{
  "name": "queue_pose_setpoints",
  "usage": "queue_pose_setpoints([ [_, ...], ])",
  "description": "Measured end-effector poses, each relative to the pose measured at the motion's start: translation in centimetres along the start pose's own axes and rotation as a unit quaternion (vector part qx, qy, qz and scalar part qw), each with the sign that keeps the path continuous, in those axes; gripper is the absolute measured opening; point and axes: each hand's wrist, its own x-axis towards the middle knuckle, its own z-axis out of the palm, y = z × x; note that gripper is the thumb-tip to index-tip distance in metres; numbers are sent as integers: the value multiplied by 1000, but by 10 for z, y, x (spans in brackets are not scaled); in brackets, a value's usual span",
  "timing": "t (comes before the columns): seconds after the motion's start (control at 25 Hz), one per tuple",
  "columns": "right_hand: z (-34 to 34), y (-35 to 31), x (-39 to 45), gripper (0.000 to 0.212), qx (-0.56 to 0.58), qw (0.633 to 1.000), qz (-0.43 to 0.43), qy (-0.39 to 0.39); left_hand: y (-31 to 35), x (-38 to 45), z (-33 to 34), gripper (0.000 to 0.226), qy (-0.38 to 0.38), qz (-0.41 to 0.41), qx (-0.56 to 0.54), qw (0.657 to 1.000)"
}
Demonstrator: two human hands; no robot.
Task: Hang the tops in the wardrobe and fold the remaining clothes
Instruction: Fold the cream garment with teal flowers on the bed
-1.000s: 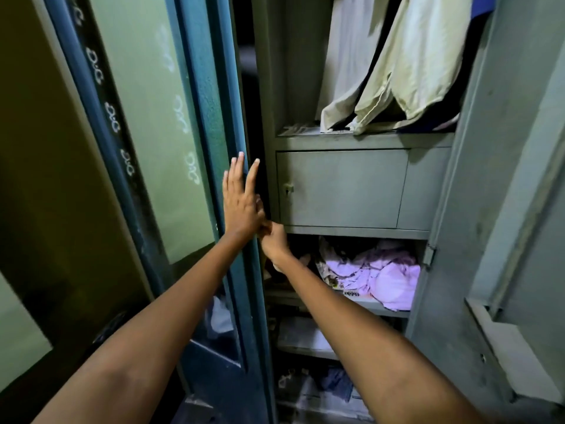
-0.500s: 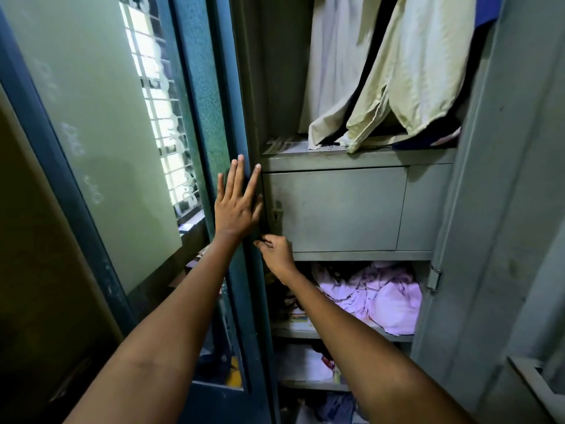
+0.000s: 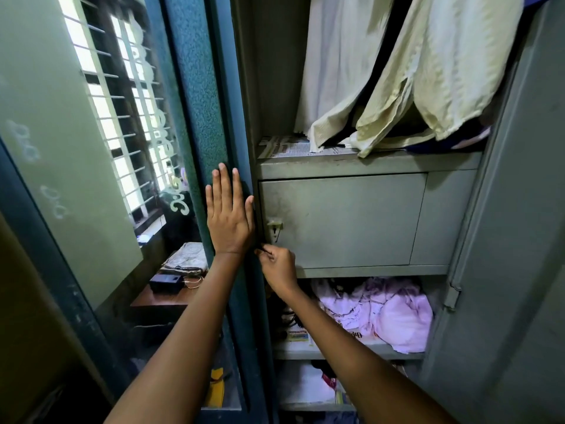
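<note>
Pale cream cotton tops (image 3: 428,71) hang in the upper bay of the grey steel wardrobe (image 3: 513,240), hems brushing the newspaper-lined shelf (image 3: 281,146). Crumpled lilac clothes (image 3: 394,313) lie unfolded on the lower shelf. Left hand (image 3: 230,215) lies flat, fingers straight, on the teal mirrored door (image 3: 198,102), probably steadying it. Right hand (image 3: 278,266) is curled, pinching something small and dark at the door edge, likely a latch; identity unclear.

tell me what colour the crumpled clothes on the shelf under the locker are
Pale pink or lilac, the crumpled clothes seen in the head view.
</note>
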Motion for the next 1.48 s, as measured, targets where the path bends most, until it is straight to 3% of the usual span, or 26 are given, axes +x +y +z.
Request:
queue_pose_setpoints([
  [0.24, -1, -9, -3, 27, 38, 999, 24, -28, 1, 2, -4, 50, -17, 2, -3, 1000],
  [0.36, -11, -25, -13, 43, 54, 989, 102, -90, 1, 0, -9, 48, -34, -8, -19, 999],
  [0.48, -29, -33, -33, 55, 33, 981, 128, -141, 2, 2, -16, 49, -61, -14, -43, 997],
  [0.68, -68, -30, -86, 73, -72, 988, 129, -50, 5, 9, -38, 54, -145, -30, -103, 984],
  [0.84, -91, -32, -131, 74, -89, 982, 159, -40, 26, 10, -76, 56, -252, -105, -170, 947],
  [0.96, -106, -44, -163, 73, -116, 982, 146, -43, 41, -9, -120, 54, -317, -108, -176, 926],
  [1.16, -153, -77, -228, 67, -186, 979, 83, -25, 85, -34, -198, 50, -353, -107, -238, 898],
  [1.28, -190, -101, -295, 54, -228, 973, -38, -6, 140, -47, -254, 52, -362, -126, -273, 882],
  [1.36, -213, -110, -337, 43, -274, 952, -134, 29, 180, -57, -287, 55, -385, -114, -315, 860],
  [1.48, -250, -113, -388, 37, -363, 888, -252, 123, 240, -63, -334, 61, -424, -86, -368, 823],
])
